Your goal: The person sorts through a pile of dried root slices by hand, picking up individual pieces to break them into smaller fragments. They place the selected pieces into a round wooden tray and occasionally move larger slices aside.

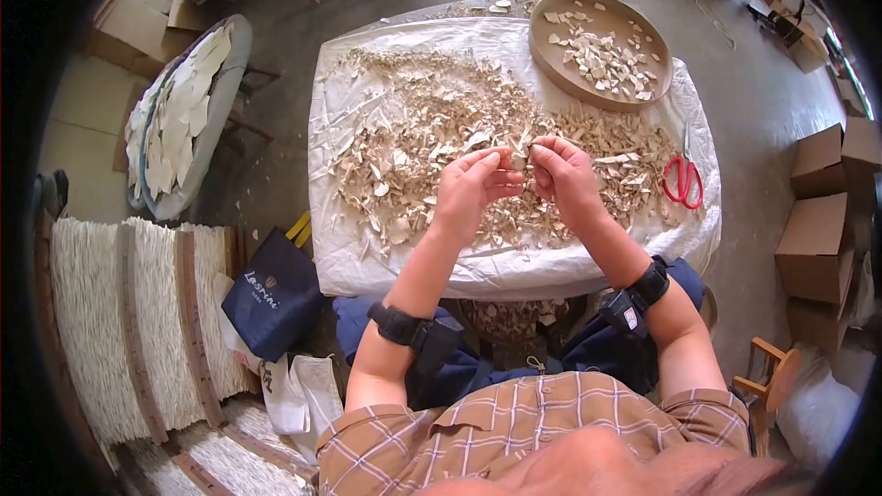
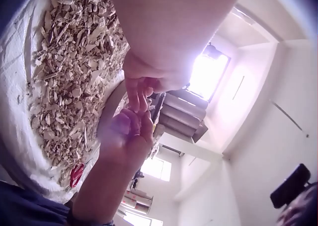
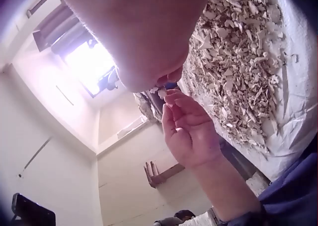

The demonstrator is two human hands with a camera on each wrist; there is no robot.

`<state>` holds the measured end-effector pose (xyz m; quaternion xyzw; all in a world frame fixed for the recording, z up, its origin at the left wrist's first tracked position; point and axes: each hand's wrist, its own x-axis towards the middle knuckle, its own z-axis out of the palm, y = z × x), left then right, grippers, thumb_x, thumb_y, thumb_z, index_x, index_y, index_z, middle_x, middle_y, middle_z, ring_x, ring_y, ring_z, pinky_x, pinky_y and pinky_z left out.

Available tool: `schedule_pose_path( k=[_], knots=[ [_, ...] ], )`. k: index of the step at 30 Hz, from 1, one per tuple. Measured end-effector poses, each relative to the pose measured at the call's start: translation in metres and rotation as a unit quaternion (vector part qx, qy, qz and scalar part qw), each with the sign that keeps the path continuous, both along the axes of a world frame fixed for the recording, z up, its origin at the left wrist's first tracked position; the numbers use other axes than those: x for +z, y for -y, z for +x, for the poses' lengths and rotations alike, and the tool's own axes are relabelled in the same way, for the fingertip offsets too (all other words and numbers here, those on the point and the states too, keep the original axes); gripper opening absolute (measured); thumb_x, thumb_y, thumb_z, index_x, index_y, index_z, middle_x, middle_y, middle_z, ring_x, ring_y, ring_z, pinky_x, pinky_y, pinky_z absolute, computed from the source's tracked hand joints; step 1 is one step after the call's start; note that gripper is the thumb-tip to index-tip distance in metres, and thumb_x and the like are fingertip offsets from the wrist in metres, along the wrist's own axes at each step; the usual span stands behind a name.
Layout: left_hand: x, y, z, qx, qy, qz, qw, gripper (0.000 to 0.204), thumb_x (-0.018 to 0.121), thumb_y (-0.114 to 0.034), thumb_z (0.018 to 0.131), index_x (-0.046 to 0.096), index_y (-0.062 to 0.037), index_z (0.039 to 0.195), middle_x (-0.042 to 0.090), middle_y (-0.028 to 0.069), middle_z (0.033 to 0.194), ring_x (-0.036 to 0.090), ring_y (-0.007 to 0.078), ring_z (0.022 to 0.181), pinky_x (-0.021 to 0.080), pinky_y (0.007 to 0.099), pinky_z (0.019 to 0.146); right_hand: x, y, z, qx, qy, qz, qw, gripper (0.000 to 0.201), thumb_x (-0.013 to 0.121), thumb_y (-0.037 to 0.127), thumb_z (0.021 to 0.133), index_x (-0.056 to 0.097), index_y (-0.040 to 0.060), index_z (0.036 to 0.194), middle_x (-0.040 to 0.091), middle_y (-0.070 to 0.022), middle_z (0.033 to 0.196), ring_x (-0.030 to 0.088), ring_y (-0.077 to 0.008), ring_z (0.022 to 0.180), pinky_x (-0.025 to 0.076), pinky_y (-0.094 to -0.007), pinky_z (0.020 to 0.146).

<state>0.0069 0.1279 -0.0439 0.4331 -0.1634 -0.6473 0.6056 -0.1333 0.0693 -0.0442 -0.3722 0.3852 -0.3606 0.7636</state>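
A person sits at a table covered by a white sheet, heaped with pale dried scraps. Both hands are raised just above the pile at the table's middle. My left hand and right hand face each other, fingertips meeting on one small pale piece pinched between them. In the left wrist view the right hand shows with curled fingers beside the scrap pile. In the right wrist view the left hand shows with a small pale bit at its fingertips.
A round brown tray with sorted pale pieces sits at the table's far right. Red-handled scissors lie at the right edge. A dark bag, woven mats, another tray of flat pieces and cardboard boxes surround the table.
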Motion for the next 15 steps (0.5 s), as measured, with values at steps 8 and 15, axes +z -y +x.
schedule_pose_path(
  k=[8,15],
  knots=[
    [0.0,-0.001,-0.006,-0.02,0.133,-0.022,0.991,0.02,0.054,-0.011,0.082,0.056,0.0031,0.096,0.06,0.0079,0.077,0.06,0.0124,0.066,0.051,0.0242,0.056,-0.003,-0.003,-0.001,0.049,-0.087,-0.139,0.985,0.011,0.053,0.012,0.082,0.054,0.0017,0.085,0.049,0.0029,0.061,0.042,-0.0022,0.05,0.033,-0.0184,0.042],
    [0.003,-0.004,-0.007,-0.007,0.293,-0.044,0.955,0.018,0.057,-0.013,0.081,0.06,0.0033,0.089,0.06,0.0048,0.065,0.057,0.0092,0.055,0.049,0.0211,0.053,-0.003,-0.006,-0.001,0.039,-0.192,-0.312,0.929,0.011,0.054,0.011,0.08,0.056,-0.0002,0.08,0.052,0.0004,0.064,0.046,-0.0063,0.056,0.037,-0.0209,0.049]
  ],
)
